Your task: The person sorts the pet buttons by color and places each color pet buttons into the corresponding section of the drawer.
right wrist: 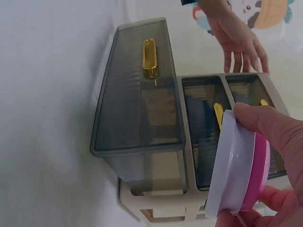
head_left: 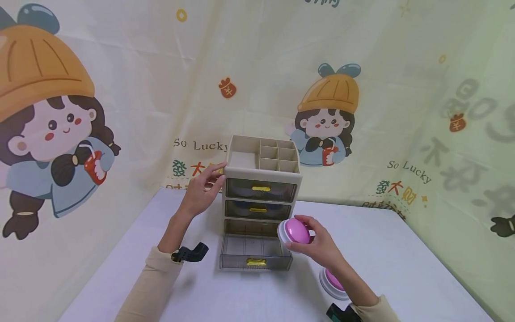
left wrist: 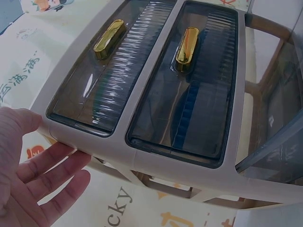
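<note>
A small beige desktop drawer cabinet (head_left: 263, 173) with smoky see-through drawers and gold handles stands on the table. Its bottom drawer (head_left: 255, 261) is pulled out, with nothing visible inside; the two drawers above are closed. My left hand (head_left: 203, 190) rests against the cabinet's upper left side, thumb at the front edge and fingers along the side (left wrist: 40, 179). In my right hand (head_left: 322, 243) is a round push-button buzzer with a pink dome and white base (head_left: 297, 231), gripped by its edge and tilted, over the right side of the open drawer.
A second pink-and-white buzzer (head_left: 334, 284) lies on the white table (head_left: 402, 268), partly hidden behind my right forearm. The cabinet's top has an open divided tray (head_left: 245, 152). A printed cloth (head_left: 257, 58) hangs behind and along both sides.
</note>
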Tool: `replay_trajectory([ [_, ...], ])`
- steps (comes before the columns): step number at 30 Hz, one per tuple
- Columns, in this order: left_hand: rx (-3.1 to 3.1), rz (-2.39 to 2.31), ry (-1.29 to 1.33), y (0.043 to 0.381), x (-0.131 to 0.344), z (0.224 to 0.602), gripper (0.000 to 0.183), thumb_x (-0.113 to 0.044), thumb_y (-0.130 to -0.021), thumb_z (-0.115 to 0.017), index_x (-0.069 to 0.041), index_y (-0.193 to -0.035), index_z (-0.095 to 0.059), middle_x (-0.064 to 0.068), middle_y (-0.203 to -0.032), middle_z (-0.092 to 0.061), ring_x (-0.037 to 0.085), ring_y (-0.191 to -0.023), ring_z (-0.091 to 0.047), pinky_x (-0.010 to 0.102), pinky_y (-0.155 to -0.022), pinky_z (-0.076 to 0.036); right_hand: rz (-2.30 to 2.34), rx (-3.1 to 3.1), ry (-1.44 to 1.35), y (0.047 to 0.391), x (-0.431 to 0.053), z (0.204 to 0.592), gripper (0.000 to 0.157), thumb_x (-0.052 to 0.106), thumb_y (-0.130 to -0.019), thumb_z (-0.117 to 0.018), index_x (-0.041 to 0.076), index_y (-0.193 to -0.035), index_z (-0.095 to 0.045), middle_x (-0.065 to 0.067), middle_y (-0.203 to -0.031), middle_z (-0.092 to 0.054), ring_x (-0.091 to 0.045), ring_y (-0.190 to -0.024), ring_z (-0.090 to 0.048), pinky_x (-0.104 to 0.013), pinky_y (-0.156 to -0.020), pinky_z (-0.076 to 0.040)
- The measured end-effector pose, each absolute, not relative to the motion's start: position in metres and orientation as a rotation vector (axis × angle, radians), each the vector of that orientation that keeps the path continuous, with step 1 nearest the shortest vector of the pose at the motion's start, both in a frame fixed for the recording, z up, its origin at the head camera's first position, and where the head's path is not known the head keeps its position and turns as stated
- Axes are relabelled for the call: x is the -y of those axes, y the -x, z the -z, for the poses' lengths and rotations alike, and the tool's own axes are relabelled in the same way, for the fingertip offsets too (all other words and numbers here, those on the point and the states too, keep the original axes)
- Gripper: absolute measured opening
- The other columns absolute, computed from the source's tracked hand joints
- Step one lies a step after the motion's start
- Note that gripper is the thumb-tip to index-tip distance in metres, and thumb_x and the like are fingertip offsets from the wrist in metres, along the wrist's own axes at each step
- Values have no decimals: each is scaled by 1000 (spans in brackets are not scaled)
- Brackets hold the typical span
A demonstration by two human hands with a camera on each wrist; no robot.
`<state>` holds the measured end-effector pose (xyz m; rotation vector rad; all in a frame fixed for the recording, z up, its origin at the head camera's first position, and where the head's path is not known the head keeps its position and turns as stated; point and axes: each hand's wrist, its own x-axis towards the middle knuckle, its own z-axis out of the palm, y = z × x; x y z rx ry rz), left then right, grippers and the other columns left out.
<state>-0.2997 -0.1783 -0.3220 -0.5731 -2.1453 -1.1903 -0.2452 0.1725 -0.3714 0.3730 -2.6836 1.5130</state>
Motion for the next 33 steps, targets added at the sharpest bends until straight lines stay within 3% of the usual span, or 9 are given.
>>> replay_trajectory([
  [10, 2154, 1188, 573, 299, 178, 322, 41, -19, -102, -63, -17, -143, -59, 15, -110, -75, 26, -90, -72, 43, -80, -59, -1407, 2684, -418, 244, -156, 373, 85, 28, -70, -95, 16, -144, -54, -7, -128, -59, -26, -110, -56, -31, -79, -58],
  [33, 2160, 1186, 572, 297, 178, 320, 41, -18, -102, -63, -14, -143, -59, 17, -111, -74, 28, -91, -72, 45, -81, -59, -1482, 2673, -601, 250, -116, 371, 80, 21, -69, -95, 16, -138, -56, -5, -133, -57, -29, -120, -55, -44, -86, -60],
])
